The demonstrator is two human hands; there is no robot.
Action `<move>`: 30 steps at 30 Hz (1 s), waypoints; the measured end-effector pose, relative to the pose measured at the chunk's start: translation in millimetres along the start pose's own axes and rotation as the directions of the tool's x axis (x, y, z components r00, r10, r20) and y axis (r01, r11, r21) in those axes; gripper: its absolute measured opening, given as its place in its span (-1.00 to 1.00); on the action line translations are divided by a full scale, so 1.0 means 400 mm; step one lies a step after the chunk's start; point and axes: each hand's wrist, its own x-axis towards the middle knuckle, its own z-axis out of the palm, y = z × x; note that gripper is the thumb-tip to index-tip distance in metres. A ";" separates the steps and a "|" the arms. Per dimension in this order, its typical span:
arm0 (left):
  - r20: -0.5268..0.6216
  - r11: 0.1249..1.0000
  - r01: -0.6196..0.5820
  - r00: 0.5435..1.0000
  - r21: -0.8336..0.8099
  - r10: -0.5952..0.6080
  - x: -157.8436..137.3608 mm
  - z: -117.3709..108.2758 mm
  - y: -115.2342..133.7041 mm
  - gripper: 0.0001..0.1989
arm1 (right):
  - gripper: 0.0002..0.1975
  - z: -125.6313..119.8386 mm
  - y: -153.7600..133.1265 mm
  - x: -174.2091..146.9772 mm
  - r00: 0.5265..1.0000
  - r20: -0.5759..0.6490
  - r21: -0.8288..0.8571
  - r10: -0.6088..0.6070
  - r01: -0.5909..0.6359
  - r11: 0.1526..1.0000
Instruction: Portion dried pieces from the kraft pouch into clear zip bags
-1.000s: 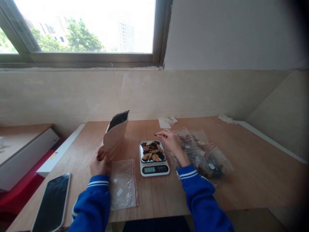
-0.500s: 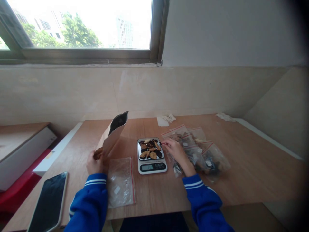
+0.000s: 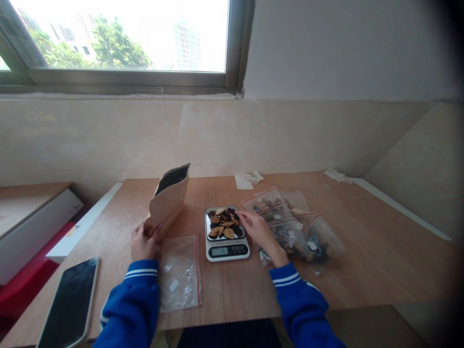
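Note:
My left hand (image 3: 144,243) is wrapped round the lower end of a brown kraft paper pouch (image 3: 170,205), which leans to the right with its dark-lined mouth gaping. On the white digital kitchen scale (image 3: 228,252) lies a layer of dried brown slices (image 3: 226,224), some tan, some nearly black. Thumb and fingers of my right hand (image 3: 258,229) are pinched together at the upper right of these slices, on what looks like one dark slice, partly hidden by the fingertips. The scale's display is lit, its digits too small to read surely.
An empty zip bag (image 3: 180,275) lies flat beside the left forearm. Several filled zip bags (image 3: 290,232) overlap to the right of the scale. A phone (image 3: 70,302) rests at the left edge. Crumpled tissue (image 3: 253,178) lies near the wall.
My right hand has moved slightly left, from the scale's edge onto the slices. The pouch has been turned more upright in my left hand.

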 end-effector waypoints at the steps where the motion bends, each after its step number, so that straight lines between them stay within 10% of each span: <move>1: 0.016 1.000 -0.009 1.000 -0.001 0.009 0.000 0.000 0.001 -0.42 | -0.70 -0.001 0.005 -0.003 0.999 -0.033 0.041 0.021 -0.019 0.999; 7: -0.002 0.999 -0.030 1.000 -0.015 0.030 0.003 -0.001 0.004 -0.49 | -0.71 -0.037 -0.020 0.000 0.982 -0.184 0.143 0.046 -0.019 0.990; 16: -0.166 0.908 -0.408 0.906 -0.094 0.390 -0.019 -0.013 0.018 -0.65 | -0.79 -0.164 -0.318 0.103 0.961 -0.155 0.291 -0.231 0.268 0.918; 21: -0.144 0.876 -0.476 0.875 -0.082 0.462 -0.027 -0.015 0.019 -0.62 | -0.83 -0.158 -0.387 0.146 0.898 0.032 0.128 -0.438 0.431 0.893; 30: -0.053 0.916 -0.391 0.920 -0.084 0.388 -0.038 -0.032 0.049 -0.58 | -0.82 -0.159 -0.437 0.131 0.907 0.022 -0.191 -0.420 0.416 0.889</move>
